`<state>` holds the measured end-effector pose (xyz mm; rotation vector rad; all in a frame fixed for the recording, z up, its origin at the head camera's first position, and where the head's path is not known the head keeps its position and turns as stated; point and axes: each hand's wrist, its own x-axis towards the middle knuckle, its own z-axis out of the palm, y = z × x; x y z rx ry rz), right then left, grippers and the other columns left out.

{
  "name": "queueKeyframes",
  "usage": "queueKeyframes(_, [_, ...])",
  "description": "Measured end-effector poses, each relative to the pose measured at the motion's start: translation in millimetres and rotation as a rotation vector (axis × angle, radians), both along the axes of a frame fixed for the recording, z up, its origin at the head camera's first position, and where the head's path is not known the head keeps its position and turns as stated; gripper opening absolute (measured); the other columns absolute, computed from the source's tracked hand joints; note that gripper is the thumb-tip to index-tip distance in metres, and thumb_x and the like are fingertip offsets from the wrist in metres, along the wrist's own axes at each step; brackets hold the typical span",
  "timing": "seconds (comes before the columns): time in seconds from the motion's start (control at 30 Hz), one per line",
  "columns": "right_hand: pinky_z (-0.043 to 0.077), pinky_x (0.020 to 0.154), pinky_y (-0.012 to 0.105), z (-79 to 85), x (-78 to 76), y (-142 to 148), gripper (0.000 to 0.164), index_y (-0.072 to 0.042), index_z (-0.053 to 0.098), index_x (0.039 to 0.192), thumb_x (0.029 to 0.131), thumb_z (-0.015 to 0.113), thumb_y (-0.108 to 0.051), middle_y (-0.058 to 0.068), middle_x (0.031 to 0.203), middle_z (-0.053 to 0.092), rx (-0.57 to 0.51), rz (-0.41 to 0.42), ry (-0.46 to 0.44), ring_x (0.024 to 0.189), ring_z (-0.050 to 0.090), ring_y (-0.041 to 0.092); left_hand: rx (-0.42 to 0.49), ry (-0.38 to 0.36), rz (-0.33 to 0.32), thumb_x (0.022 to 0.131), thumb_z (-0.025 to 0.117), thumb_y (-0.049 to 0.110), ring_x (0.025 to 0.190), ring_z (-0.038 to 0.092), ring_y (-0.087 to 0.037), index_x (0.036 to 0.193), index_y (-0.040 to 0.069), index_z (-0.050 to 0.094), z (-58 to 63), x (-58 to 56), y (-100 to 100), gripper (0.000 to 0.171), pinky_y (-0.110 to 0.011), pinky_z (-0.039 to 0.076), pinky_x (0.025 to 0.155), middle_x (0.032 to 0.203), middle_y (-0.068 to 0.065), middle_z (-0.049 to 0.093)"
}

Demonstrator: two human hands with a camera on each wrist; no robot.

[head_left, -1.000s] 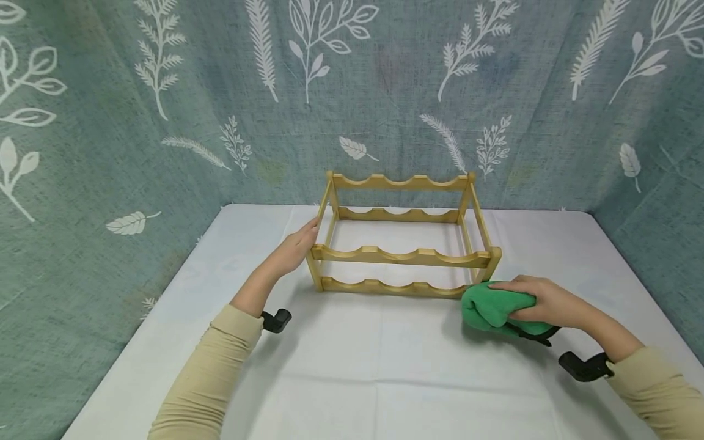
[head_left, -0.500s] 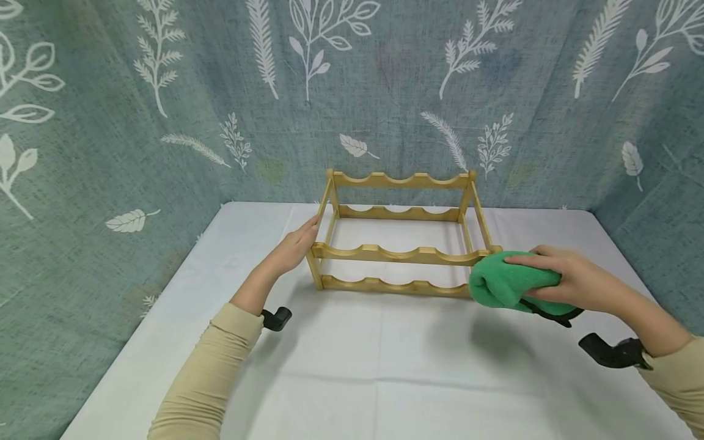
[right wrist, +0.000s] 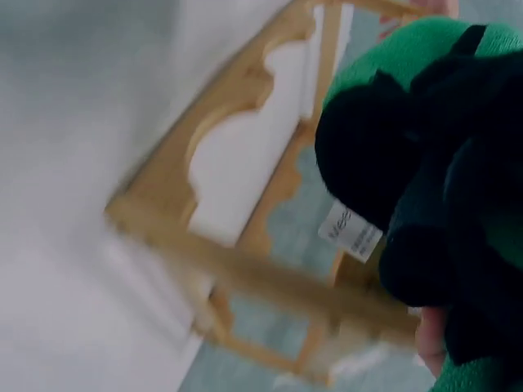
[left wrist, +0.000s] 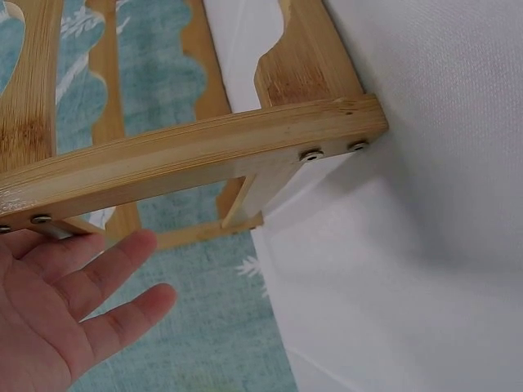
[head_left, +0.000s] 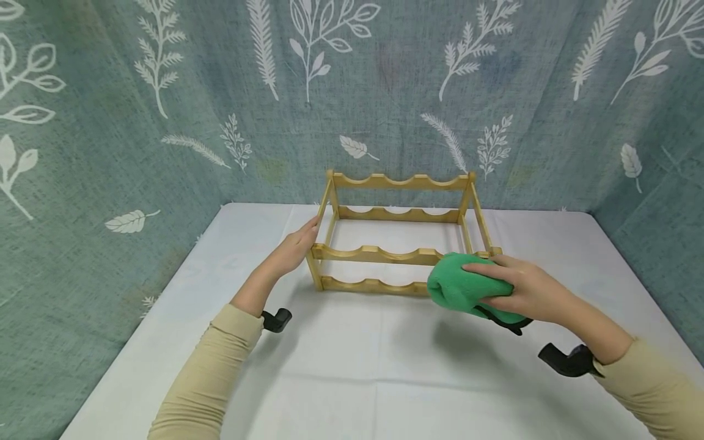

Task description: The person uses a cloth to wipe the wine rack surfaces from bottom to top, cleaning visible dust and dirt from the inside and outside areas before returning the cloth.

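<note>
A wooden rack (head_left: 379, 254) with scalloped rails, like a small wine rack, stands on the white-covered table. My left hand (head_left: 294, 249) rests against its left side with fingers extended; in the left wrist view the fingertips (left wrist: 140, 243) lie right at a rail. My right hand (head_left: 525, 287) grips a soft green plush thing (head_left: 459, 284) with black parts, raised over the table before the rack's right front. It covers the right part of the front rails. In the right wrist view, a white printed tag (right wrist: 350, 229) hangs by its black part (right wrist: 364, 151).
The white tablecloth (head_left: 341, 348) spreads in front of the rack. A teal curtain (head_left: 379, 79) with white leaf prints closes off the back and both sides. Black camera mounts (head_left: 277, 319) sit at the wrists.
My right hand has lifted the green plush thing off the table by the rack's right front foot, swung right, then moved left across the front rail. My left hand has stayed put.
</note>
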<state>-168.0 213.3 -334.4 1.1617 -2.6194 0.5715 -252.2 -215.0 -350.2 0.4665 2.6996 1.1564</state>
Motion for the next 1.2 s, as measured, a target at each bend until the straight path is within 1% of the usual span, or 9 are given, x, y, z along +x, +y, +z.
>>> queueKeyframes(0.1, [0.051,0.067,0.035,-0.8,-1.5,-21,0.057,-0.017,0.055,0.127,0.074,0.075,-0.012,0.014,0.113,0.056,0.004,-0.001,-0.060,0.093,0.061,0.028,-0.003,0.000,0.002,0.101,0.016,0.039,0.139,0.014,-0.031,0.148,0.009,0.009,-1.3,-0.5,0,0.056,-0.047,0.015,0.111,0.153,-0.013,0.012])
queueKeyframes(0.33, [0.051,0.068,0.031,-5.5,-11.0,-79,0.053,-0.016,0.056,0.127,0.076,0.073,-0.017,0.011,0.111,0.058,-0.045,0.103,-0.081,0.090,0.060,0.021,-0.006,0.004,-0.002,0.101,0.016,0.041,0.139,0.014,-0.032,0.148,0.009,0.009,-0.8,-0.7,0,0.058,-0.048,0.015,0.111,0.153,-0.012,0.012])
queueKeyframes(0.53, [0.051,0.074,0.032,-11.6,-21.0,-135,0.055,-0.018,0.051,0.132,0.081,0.070,-0.019,0.015,0.121,0.054,-0.090,0.128,-0.216,0.099,0.058,0.025,-0.006,0.019,-0.006,0.101,0.016,0.040,0.139,0.015,-0.032,0.148,0.009,0.010,-2.5,-0.6,-1,0.057,-0.048,0.016,0.111,0.153,-0.012,0.012])
queueKeyframes(0.67, [0.050,0.071,0.027,-18.1,-28.3,-164,0.053,-0.017,0.052,0.131,0.081,0.069,-0.019,0.012,0.111,0.058,-0.132,0.161,-0.231,0.092,0.058,0.019,-0.007,0.027,-0.014,0.101,0.017,0.040,0.139,0.015,-0.031,0.148,0.009,0.009,-3.5,-1.0,-2,0.057,-0.048,0.016,0.111,0.153,-0.012,0.012])
queueKeyframes(0.8, [0.048,0.069,0.025,-22.7,-32.4,-186,0.053,-0.020,0.051,0.133,0.082,0.068,-0.021,0.009,0.107,0.058,-0.127,0.144,-0.261,0.087,0.055,0.016,-0.001,0.021,-0.017,0.101,0.017,0.040,0.139,0.015,-0.032,0.148,0.009,0.009,-2.5,-1.0,-2,0.057,-0.050,0.017,0.110,0.153,-0.012,0.011])
queueKeyframes(0.9, [0.048,0.070,0.025,-26.0,-33.2,-195,0.054,-0.022,0.050,0.134,0.083,0.068,-0.023,0.009,0.109,0.056,-0.119,0.125,-0.291,0.089,0.055,0.016,0.005,0.019,-0.016,0.101,0.018,0.039,0.139,0.015,-0.032,0.148,0.009,0.010,-2.0,-0.9,-2,0.056,-0.050,0.017,0.110,0.153,-0.012,0.012])
queueKeyframes(1.0, [0.048,0.070,0.026,-28.6,-32.0,-193,0.054,-0.022,0.050,0.134,0.083,0.068,-0.023,0.009,0.108,0.057,-0.129,0.101,-0.303,0.089,0.056,0.016,0.001,0.022,-0.023,0.102,0.018,0.038,0.139,0.014,-0.032,0.148,0.008,0.009,-1.8,-0.3,-1,0.056,-0.050,0.017,0.110,0.153,-0.013,0.011])
queueKeyframes(1.1, [0.048,0.070,0.028,-28.3,-29.1,-181,0.054,-0.021,0.050,0.133,0.082,0.068,-0.020,0.010,0.108,0.057,-0.156,0.071,-0.302,0.089,0.057,0.018,-0.002,0.024,-0.024,0.102,0.017,0.037,0.139,0.014,-0.032,0.148,0.007,0.009,-1.7,0.1,0,0.056,-0.049,0.016,0.111,0.153,-0.013,0.011])
queueKeyframes(1.2, [0.049,0.074,0.033,-26.4,-24.9,-159,0.055,-0.021,0.050,0.133,0.081,0.069,-0.018,0.013,0.115,0.057,-0.172,0.036,-0.291,0.095,0.058,0.023,0.000,0.024,-0.021,0.102,0.016,0.039,0.139,0.014,-0.031,0.148,0.007,0.009,-1.6,-0.1,0,0.057,-0.047,0.015,0.111,0.153,-0.012,0.011])
